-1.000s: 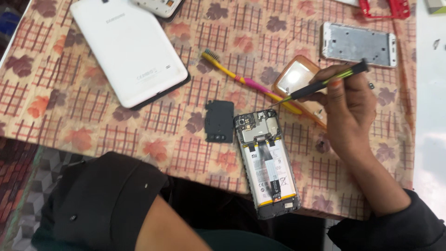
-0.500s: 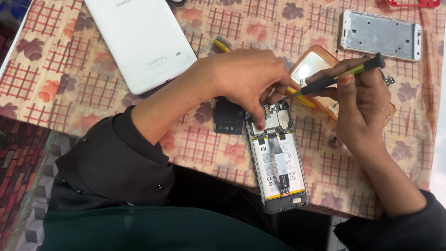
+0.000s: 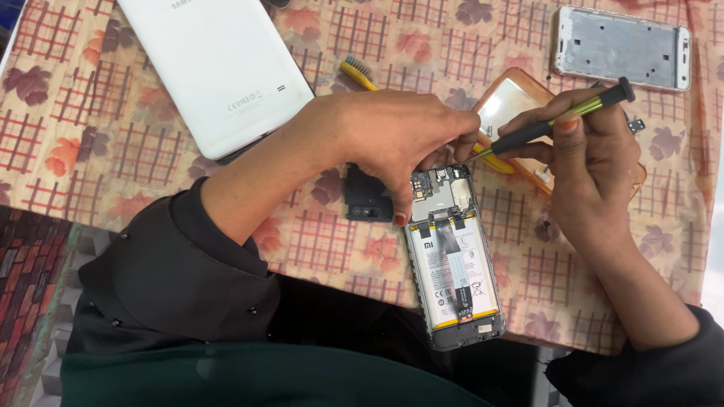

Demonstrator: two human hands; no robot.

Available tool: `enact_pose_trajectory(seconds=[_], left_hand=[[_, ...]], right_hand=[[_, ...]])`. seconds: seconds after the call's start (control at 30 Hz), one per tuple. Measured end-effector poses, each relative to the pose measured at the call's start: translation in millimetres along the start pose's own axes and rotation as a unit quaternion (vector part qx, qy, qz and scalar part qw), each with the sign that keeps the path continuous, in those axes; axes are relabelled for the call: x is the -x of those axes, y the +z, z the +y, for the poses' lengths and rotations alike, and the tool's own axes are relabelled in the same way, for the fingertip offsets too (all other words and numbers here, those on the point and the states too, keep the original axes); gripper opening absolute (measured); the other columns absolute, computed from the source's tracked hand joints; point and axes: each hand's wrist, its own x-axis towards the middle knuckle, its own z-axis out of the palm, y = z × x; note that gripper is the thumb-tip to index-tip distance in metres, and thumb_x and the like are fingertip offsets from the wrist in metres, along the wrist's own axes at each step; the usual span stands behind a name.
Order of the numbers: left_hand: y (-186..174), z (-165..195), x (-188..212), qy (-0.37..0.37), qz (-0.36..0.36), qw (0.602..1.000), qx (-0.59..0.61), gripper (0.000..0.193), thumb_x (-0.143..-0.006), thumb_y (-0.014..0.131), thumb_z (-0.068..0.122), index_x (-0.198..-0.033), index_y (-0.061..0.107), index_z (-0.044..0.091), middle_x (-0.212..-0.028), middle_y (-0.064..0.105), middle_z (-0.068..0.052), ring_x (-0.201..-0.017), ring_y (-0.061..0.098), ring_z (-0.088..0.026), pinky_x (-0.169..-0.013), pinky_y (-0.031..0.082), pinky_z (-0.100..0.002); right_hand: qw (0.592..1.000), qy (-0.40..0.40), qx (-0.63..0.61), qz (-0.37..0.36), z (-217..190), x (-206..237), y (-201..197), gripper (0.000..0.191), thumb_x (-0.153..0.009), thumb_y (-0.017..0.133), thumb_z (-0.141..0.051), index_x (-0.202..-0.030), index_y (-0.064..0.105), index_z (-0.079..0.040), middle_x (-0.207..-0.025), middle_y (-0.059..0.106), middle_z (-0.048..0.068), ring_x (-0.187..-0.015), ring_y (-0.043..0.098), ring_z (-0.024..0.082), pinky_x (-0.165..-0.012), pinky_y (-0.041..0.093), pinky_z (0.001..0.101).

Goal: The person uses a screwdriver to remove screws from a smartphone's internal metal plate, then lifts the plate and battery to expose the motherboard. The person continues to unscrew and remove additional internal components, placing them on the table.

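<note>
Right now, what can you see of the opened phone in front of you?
The opened phone lies flat, back cover off, overhanging the table's near edge. A pale battery with a black ribbon fills its middle; circuit board and metal shields show at the top. The left hand rests fingertips on its upper end, and the right hand points a screwdriver there.

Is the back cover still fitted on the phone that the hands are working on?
No: the opened phone lies with its battery and circuit board exposed, the left hand steadying its top and the right hand holding a screwdriver.
</note>
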Motion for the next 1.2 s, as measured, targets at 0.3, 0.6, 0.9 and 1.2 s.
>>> enact_pose_trajectory(seconds=[0.3, 0.6, 0.9, 1.2], left_hand=[[0, 2, 1, -0.013, -0.002, 1.000, 0.000, 0.102, -0.037, 0.104, 0.028, -0.124, 0.054, 0.009, -0.079, 0.070, -0.004, -0.075, 0.072, -0.021, -0.062, 0.054, -0.036], [-2, 2, 2, -0.002, -0.008, 1.000, -0.005, 0.090, -0.040, 0.103, 0.031, -0.116, 0.060, 0.011, -0.078, 0.071, -0.003, -0.072, 0.071, -0.019, -0.061, 0.051, -0.035], [-4, -9, 0, 0.115, -0.002, 0.993, 0.042, 0.045, -0.062, 0.093, 0.026, -0.097, 0.071, 0.008, -0.077, 0.073, -0.002, -0.067, 0.072, -0.015, -0.060, 0.054, -0.032], [-37, -30, 25, 0.119, 0.156, 0.977, 0.087, 0.018, -0.093, 0.079, 0.025, -0.100, 0.076, 0.008, -0.083, 0.075, 0.000, -0.071, 0.069, -0.008, -0.065, 0.054, -0.025]], right_hand=[[0.998, 0.045, -0.038, 0.010, 4, -1, -2, 0.028, -0.123, 0.041, -0.030, -0.123, 0.046, -0.002, -0.114, 0.067, 0.014, -0.107, 0.072, 0.022, -0.092, 0.067, 0.0356], [0.990, 0.083, -0.108, 0.027, 13, -3, -11, 0.028, -0.122, 0.043, -0.031, -0.122, 0.048, -0.004, -0.113, 0.067, 0.016, -0.104, 0.072, 0.021, -0.091, 0.065, 0.0318], [0.964, 0.097, -0.246, 0.042, 20, -1, -22, 0.027, -0.125, 0.046, -0.029, -0.119, 0.051, -0.004, -0.112, 0.067, 0.017, -0.101, 0.072, 0.021, -0.087, 0.065, 0.0295], [0.973, 0.047, -0.219, 0.054, 15, 3, -25, 0.027, -0.126, 0.044, -0.029, -0.117, 0.051, -0.005, -0.106, 0.068, 0.017, -0.095, 0.072, 0.019, -0.084, 0.063, 0.0274]])
